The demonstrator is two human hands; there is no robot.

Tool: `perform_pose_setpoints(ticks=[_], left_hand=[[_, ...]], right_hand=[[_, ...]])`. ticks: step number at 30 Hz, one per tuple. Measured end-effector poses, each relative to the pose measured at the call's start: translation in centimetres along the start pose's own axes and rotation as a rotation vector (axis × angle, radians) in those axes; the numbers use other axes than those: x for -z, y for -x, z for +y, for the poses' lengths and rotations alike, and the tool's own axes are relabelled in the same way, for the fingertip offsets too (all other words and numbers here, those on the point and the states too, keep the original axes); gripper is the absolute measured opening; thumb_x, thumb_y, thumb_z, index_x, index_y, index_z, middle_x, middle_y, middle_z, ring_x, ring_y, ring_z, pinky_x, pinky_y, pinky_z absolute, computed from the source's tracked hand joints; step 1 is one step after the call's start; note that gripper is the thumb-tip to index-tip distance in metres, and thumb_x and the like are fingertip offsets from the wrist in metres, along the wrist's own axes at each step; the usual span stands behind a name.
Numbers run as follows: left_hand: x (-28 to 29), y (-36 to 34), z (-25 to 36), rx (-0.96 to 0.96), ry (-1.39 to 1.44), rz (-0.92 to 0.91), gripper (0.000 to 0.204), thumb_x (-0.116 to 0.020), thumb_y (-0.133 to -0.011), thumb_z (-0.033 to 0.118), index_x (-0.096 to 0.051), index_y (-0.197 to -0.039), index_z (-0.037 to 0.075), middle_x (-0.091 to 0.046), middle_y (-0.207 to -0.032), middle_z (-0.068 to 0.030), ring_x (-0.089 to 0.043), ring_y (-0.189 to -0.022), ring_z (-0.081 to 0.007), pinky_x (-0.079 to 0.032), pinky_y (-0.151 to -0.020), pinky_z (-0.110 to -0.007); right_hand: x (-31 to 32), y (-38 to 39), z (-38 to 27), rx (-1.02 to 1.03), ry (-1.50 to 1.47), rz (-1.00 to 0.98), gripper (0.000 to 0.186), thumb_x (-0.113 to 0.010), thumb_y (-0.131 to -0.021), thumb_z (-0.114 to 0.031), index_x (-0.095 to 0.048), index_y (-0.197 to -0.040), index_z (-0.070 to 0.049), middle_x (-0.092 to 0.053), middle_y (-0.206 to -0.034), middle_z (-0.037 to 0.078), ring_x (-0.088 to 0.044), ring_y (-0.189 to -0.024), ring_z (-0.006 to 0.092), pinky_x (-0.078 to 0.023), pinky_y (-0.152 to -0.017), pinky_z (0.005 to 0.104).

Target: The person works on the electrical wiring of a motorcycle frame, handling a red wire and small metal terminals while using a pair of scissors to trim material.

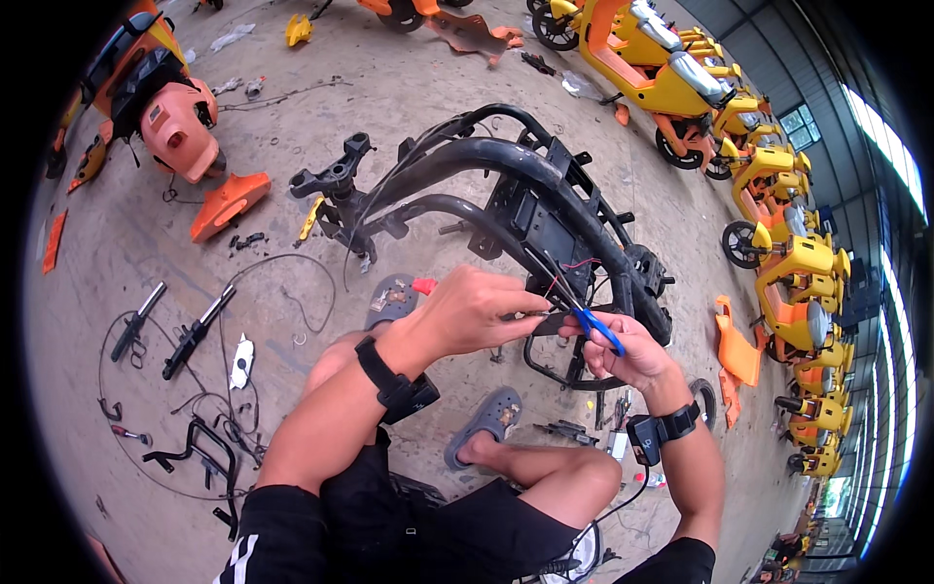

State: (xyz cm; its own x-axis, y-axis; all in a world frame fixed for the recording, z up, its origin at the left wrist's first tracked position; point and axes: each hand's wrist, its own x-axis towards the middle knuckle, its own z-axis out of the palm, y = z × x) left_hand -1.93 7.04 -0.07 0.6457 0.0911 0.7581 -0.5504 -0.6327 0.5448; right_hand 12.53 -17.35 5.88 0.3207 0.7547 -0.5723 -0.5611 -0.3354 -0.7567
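In front of me, my left hand (472,313) is closed, its thumb and fingertips pinching a small dark strip (551,323) that reaches across to my right hand. My right hand (628,352) is closed around blue-handled scissors (600,331); their slim dark blades point up and away, toward the frame. A red piece (424,285) shows beside the left hand; I cannot tell whether that hand holds it. Just beyond both hands stands a bare black scooter frame (520,161), with thin red wires (582,263) near its battery-box area.
Shock-like fork tubes (199,331), cables and a bent black bar (209,467) lie on the floor at left. A partly stripped orange scooter (180,127) stands farther left. Yellow scooters (783,263) line the right side. An orange panel (736,346) lies near them.
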Motion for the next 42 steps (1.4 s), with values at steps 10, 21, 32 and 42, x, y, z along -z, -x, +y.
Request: perform_pose_setpoints(ticks=[10, 21, 32, 42], left_hand=[[0.0, 0.3, 0.1, -0.032, -0.043, 0.012, 0.019, -0.082, -0.077, 0.012, -0.078, -0.096, 0.013, -0.063, -0.066, -0.0029, -0.060, -0.053, -0.0214, -0.046, -0.046, -0.034], [0.1, 0.4, 0.0, -0.022, -0.046, 0.005, 0.020, -0.082, -0.076, 0.012, -0.078, -0.096, 0.015, -0.062, -0.066, -0.0031, -0.060, -0.054, -0.0226, -0.046, -0.046, -0.035], [-0.2, 0.2, 0.1, -0.041, -0.022, 0.008, 0.021, -0.082, -0.077, 0.012, -0.078, -0.097, 0.014, -0.060, -0.064, -0.0029, -0.059, -0.053, -0.0222, -0.045, -0.046, -0.035], [0.0, 0.1, 0.3, -0.026, -0.050, -0.025, 0.020, -0.082, -0.078, 0.012, -0.078, -0.097, 0.014, -0.059, -0.064, -0.0023, -0.058, -0.051, -0.0209, -0.044, -0.045, -0.034]], right_hand=[[0.1, -0.5, 3.1, 0.062, -0.050, 0.131, 0.042, -0.076, -0.091, -0.011, -0.062, -0.128, 0.003, -0.072, -0.115, 0.014, -0.064, -0.067, 0.0089, -0.051, -0.055, 0.0221], [-2.2, 0.6, 1.4, 0.285, 0.434, 0.496, 0.036, -0.076, -0.086, -0.001, -0.064, -0.120, 0.004, -0.074, -0.108, 0.015, -0.067, -0.063, 0.0098, -0.052, -0.051, 0.0206], [-1.0, 1.0, -1.7, 0.201, 0.668, 0.435, 0.033, -0.074, -0.087, -0.005, -0.068, -0.117, 0.007, -0.077, -0.090, 0.009, -0.064, -0.062, 0.0067, -0.052, -0.051, 0.0210], [-0.3, 0.8, -2.2, 0.052, 0.431, 0.386, 0.035, -0.078, -0.086, -0.007, -0.069, -0.119, 0.001, -0.075, -0.088, 0.007, -0.069, -0.066, 0.0109, -0.057, -0.054, 0.0238]])
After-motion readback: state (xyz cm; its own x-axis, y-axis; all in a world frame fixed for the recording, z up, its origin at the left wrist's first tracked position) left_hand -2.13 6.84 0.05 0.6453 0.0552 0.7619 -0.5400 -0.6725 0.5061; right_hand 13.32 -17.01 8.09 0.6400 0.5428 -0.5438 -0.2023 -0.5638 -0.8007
